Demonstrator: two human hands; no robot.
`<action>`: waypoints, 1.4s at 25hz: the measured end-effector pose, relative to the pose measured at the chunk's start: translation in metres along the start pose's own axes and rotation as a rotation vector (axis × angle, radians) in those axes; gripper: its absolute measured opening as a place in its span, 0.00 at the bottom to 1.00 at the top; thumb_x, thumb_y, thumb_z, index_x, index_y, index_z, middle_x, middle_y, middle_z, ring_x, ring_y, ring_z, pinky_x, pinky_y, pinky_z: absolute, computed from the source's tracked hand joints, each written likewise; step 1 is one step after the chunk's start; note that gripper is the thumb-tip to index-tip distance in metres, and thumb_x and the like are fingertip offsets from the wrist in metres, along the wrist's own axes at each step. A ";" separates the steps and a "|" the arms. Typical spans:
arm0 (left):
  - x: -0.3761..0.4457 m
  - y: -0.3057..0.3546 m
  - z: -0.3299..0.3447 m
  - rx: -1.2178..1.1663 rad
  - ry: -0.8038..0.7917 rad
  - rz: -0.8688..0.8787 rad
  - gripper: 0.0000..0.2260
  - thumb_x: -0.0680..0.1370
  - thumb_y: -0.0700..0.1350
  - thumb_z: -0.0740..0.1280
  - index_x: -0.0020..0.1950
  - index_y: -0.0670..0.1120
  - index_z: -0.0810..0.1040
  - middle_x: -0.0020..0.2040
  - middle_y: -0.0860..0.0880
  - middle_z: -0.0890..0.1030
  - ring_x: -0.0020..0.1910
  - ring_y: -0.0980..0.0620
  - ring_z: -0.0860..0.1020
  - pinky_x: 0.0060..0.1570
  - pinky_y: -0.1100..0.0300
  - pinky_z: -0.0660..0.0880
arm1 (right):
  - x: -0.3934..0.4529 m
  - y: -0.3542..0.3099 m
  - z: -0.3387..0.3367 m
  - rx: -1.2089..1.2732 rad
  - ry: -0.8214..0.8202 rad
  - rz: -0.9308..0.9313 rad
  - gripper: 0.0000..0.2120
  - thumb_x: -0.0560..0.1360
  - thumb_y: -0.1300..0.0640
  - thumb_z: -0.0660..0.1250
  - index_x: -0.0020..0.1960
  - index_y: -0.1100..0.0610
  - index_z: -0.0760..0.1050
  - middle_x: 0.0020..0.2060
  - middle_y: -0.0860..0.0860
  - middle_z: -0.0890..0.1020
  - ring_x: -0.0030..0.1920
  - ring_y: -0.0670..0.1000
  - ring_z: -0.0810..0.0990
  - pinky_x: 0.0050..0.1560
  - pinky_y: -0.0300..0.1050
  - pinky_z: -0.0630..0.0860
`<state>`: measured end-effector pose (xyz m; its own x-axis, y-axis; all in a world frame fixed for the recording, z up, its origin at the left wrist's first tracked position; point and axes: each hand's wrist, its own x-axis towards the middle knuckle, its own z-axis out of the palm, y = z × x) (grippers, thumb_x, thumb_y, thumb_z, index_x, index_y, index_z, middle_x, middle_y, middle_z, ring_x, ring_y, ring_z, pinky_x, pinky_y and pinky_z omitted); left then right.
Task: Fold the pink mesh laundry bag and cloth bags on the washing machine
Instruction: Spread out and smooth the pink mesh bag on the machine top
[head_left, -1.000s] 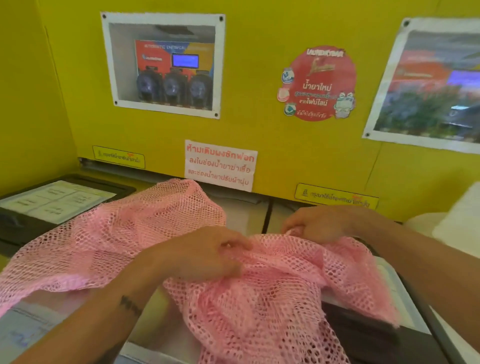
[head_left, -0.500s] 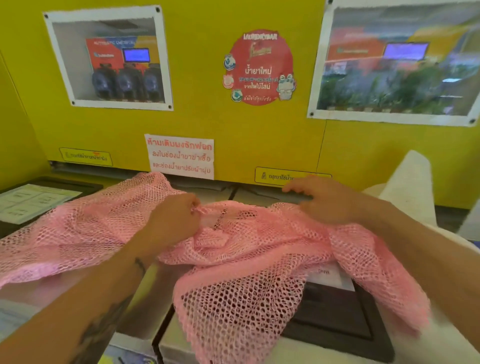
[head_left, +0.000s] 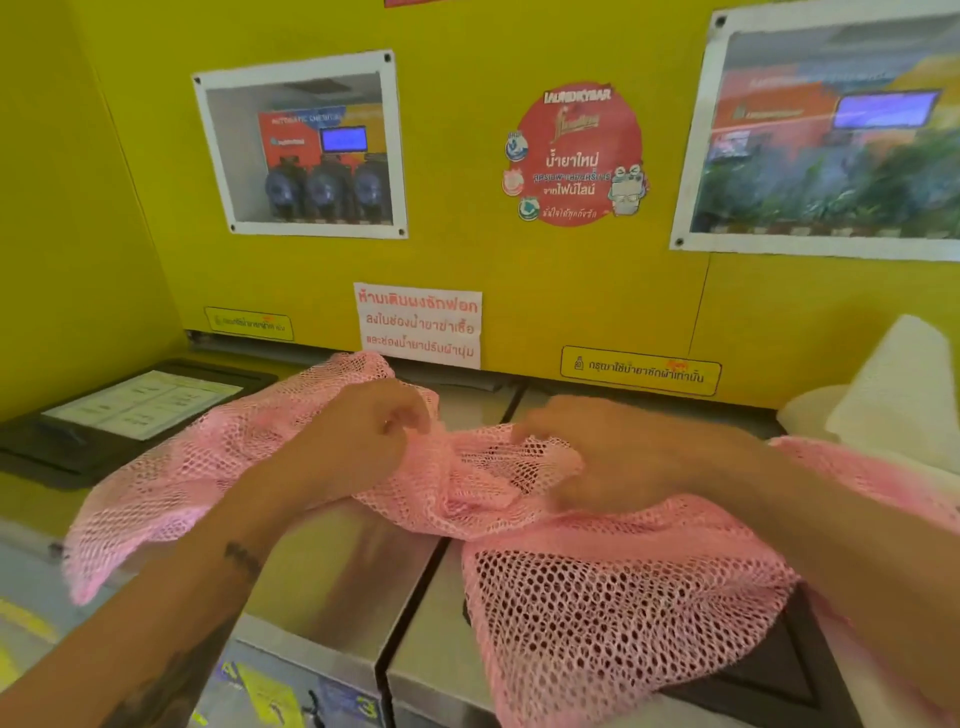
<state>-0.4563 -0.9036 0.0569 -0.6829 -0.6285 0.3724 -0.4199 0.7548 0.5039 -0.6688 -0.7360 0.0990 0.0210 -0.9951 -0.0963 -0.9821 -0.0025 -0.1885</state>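
The pink mesh laundry bag (head_left: 597, 613) lies crumpled across the tops of two steel washing machines (head_left: 337, 587), spreading left to the black lid and right under my forearm. My left hand (head_left: 358, 441) pinches a bunched fold of the mesh near the middle. Just to the right, my right hand (head_left: 613, 452) has its fingers closed on the mesh too, and it is blurred. The two hands are close together over the gap between the machines. A white cloth bag (head_left: 898, 395) stands at the far right against the wall.
A yellow wall (head_left: 597, 291) with a white notice (head_left: 418, 325), a red round sticker (head_left: 576, 153) and two framed windows rises right behind the machines. A black detergent lid with a paper label (head_left: 135, 405) sits at the left.
Both hands have moved closer together at the middle of the mesh, bunching it up between them. The view has shifted back to the left and tilted slightly.
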 end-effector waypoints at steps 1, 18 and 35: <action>-0.008 -0.004 -0.008 0.041 0.007 -0.009 0.17 0.72 0.32 0.60 0.39 0.54 0.77 0.44 0.55 0.80 0.45 0.58 0.76 0.43 0.60 0.71 | 0.008 -0.016 0.011 0.073 -0.036 -0.058 0.37 0.72 0.45 0.72 0.76 0.44 0.59 0.74 0.44 0.66 0.71 0.48 0.67 0.70 0.46 0.64; -0.063 -0.111 -0.041 0.247 0.241 -0.139 0.14 0.70 0.31 0.66 0.41 0.52 0.76 0.44 0.51 0.79 0.45 0.48 0.76 0.44 0.55 0.72 | 0.107 0.030 -0.013 -0.077 0.381 0.512 0.06 0.75 0.62 0.63 0.52 0.59 0.75 0.56 0.59 0.79 0.52 0.59 0.77 0.54 0.56 0.77; -0.056 -0.055 -0.023 0.331 -0.287 -0.145 0.06 0.78 0.49 0.65 0.46 0.47 0.77 0.48 0.49 0.75 0.53 0.45 0.74 0.53 0.53 0.70 | 0.091 -0.054 0.008 0.310 -0.106 -0.002 0.04 0.77 0.60 0.67 0.51 0.56 0.80 0.41 0.49 0.82 0.41 0.47 0.78 0.40 0.41 0.74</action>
<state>-0.3815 -0.9145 0.0259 -0.7211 -0.6901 0.0616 -0.6600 0.7113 0.2416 -0.6127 -0.8252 0.0926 0.0579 -0.9793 -0.1938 -0.8785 0.0423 -0.4759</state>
